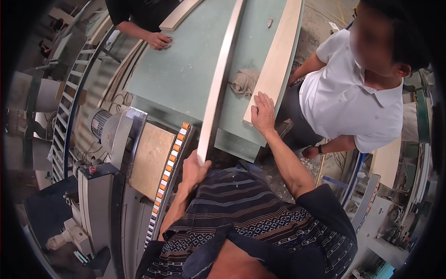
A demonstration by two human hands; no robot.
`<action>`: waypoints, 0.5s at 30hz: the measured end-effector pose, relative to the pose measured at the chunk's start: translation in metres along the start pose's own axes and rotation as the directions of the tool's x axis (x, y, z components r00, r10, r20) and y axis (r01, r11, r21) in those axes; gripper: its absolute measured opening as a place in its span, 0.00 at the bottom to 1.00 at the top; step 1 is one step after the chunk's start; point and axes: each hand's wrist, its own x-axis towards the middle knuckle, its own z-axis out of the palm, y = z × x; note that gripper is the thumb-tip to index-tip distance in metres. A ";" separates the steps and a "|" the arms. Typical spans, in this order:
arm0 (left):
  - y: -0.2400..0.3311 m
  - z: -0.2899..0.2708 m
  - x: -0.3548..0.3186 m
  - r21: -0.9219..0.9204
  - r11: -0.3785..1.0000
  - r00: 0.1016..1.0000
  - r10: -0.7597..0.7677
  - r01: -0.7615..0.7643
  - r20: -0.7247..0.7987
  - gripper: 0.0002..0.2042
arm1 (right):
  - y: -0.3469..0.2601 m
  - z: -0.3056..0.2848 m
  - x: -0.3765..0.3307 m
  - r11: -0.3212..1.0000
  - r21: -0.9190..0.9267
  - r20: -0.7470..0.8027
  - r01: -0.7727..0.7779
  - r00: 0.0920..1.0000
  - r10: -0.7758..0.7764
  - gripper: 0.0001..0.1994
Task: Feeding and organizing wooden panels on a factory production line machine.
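Observation:
A long pale wooden plank stands on its narrow edge and runs away from me across the green tabletop. My left hand is closed around its near end, which juts out past the table's near edge. To the right, a wider pale board lies flat along the table's right side. My right hand rests on this board near its close end, fingers stretched out and palm down. A crumpled beige cloth lies between the plank and the board.
Another board lies at the far left, near a co-worker's hand. A second person in a white shirt stands close on the right. At left are a machine with a motor and an orange-and-white roller strip.

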 end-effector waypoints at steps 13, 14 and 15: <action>-0.058 -0.001 0.026 -0.675 0.699 0.941 0.009 0.236 0.338 0.18 | 0.004 -0.003 0.000 0.999 -0.018 -0.018 0.037 0.999 -0.038 0.22; -0.062 0.000 0.026 -0.673 0.703 0.944 0.009 0.230 0.331 0.18 | 0.003 -0.003 0.000 0.999 -0.030 -0.018 0.038 0.999 -0.039 0.22; -0.066 0.000 0.026 -0.672 0.706 0.946 0.009 0.223 0.324 0.18 | 0.003 -0.003 0.000 0.998 -0.043 -0.017 0.039 0.999 -0.040 0.22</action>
